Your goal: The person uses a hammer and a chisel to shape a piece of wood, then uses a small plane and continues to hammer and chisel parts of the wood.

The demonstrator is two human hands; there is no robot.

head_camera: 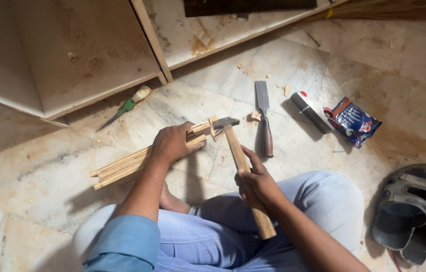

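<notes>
hammer head at the end of the strip bundle

the work looked to be mid-stroke rather than finished. the left hand (172, 143) lay palm down on a bundle of thin wooden strips (137, 161), fingers curled over its far edge, pinning it flat to the marble floor (47, 171). the right hand (256, 184) was closed fully round the wooden handle of a hammer (238, 156), gripping it about midway down, with the butt end sticking out nearer the person's lap. the dark metal head sat right at the right-hand end of the bundle, touching or just short of it; which one could not be told. a small block of wood (215, 126) stood at that same end, close against the head.

judged from this, the strips had already been gathered and lined up, and the tapping at their end was under way; whether any nail was in could not be seen.

the bundle was pale, several flat slats stacked together, lying slantwise from near left to far right, its left ends slightly uneven.

just right of the hammer lay a chisel (263, 118) with a dark wooden handle, blade pointing far. wood chips were scattered about it. further right were a small grey box (309, 110) and a blue packet (352, 121), and at the near right a grey sandal (414, 211). a green-handled tool (125, 108) lay at the far left beside a white cabinet (72, 55).
</notes>
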